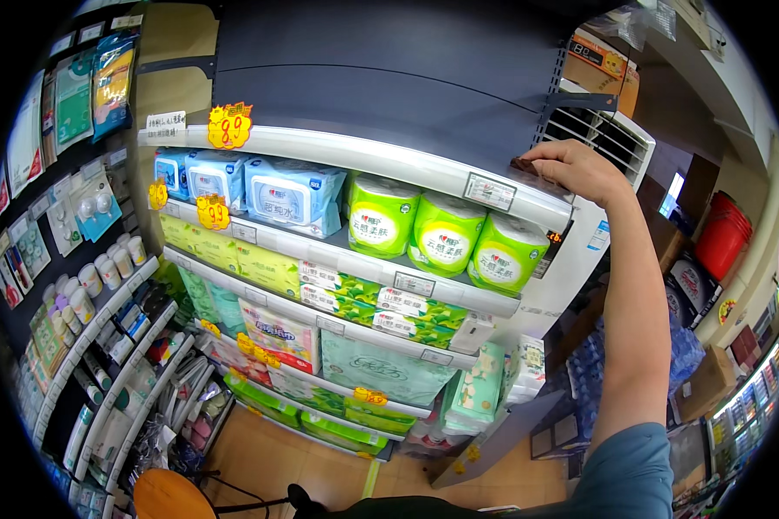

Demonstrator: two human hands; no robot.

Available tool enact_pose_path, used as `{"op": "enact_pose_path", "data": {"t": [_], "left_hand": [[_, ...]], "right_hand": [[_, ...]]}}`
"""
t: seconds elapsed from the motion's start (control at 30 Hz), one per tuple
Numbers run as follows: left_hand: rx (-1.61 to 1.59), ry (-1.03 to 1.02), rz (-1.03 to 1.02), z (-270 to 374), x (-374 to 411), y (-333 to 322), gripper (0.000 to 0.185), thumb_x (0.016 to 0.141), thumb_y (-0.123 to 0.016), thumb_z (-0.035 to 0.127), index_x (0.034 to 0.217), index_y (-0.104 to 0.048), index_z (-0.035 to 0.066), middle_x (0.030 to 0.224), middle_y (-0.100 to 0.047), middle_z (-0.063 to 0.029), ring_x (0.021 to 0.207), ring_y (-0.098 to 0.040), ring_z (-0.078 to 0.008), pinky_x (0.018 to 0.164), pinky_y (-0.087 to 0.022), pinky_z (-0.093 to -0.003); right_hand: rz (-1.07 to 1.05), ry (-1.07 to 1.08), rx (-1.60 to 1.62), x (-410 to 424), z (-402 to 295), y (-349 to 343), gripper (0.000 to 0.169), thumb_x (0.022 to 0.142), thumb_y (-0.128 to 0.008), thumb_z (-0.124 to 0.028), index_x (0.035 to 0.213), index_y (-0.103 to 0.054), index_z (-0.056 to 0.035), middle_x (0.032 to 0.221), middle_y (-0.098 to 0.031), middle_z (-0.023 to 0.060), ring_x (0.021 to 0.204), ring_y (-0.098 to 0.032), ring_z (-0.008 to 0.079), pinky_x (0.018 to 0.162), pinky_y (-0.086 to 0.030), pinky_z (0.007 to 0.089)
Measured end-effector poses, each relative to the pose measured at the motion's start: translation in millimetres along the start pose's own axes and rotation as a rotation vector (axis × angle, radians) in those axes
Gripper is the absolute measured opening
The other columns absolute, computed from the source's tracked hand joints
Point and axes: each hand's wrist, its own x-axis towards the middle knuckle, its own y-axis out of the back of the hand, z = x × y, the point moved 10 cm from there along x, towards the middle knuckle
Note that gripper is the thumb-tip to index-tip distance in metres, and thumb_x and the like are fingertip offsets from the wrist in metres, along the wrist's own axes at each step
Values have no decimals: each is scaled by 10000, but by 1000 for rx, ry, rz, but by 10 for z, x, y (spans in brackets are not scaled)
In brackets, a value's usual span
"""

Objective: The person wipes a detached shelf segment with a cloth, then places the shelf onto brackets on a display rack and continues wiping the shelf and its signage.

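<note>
My right hand [576, 167] reaches out to the right end of the dark top shelf [376, 104]. Its fingers pinch a small dark brown thing [524, 166], perhaps a cloth, against the shelf surface; most of it is hidden by the hand. Just below is the shelf's white front rail [363, 157], which carries a price tag [489, 191]. Green-wrapped tissue rolls [443, 232] stand on the shelf underneath, beside blue packs of wet wipes [292, 194]. My left hand is out of view.
Lower shelves hold tissue packs [389, 363]. At left, a curved rack carries paper cups [107, 269] and hanging goods. A white slatted unit [597, 133] adjoins the shelf's right end. An orange round stool [172, 496] stands below; a red bucket [722, 233] sits at far right.
</note>
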Motion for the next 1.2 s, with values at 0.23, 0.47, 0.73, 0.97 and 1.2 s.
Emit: {"op": "enact_pose_path", "data": {"t": [0.23,0.47,0.73,0.97,1.2], "left_hand": [[105,72,30,-339,90,379,805,1034,-710,585,1630,-507,83,1502,-634,-182,1345,-637,-227,1088,-569,-397],[364,-95,90,-22,438,843,615,1037,-704,539,1417,-564,77,1247,-663,-147,1116,-657,-228,919,-560,-406],[80,-645,-198,3526,-591,-919,261,1073,-676,301,974,-663,60,848,-689,-52,734,-661,-159,644,-535,-325],[131,-1165,-452,5403,-1537,-1719,135,1016,-758,134,1061,-699,21,934,-709,-15,853,-663,-88,774,-545,-275],[422,-1973,-374,6607,-2836,-1821,245,886,-837,83,1080,-706,13,1023,-714,-133,921,-686,-324,839,-558,-404]], "right_hand": [[26,17,63,50,14,35,214,1019,-708,-167,1197,-730,-49,1027,-763,54,909,-689,158,824,-565,322],[40,-25,-32,79,-168,76,193,1021,-717,-214,1106,-717,-41,1002,-730,94,909,-684,210,849,-563,357],[176,-8,-370,-60,-479,89,300,1013,-735,-278,1241,-810,-97,1070,-761,180,1042,-718,350,927,-571,424],[33,-172,-290,469,-1031,-153,222,969,-761,-187,1139,-836,-65,1019,-823,144,901,-775,328,820,-595,415],[-172,-42,-172,1669,-2519,-834,312,965,-752,-112,1269,-807,-66,1073,-837,115,970,-793,249,915,-618,368]]}}
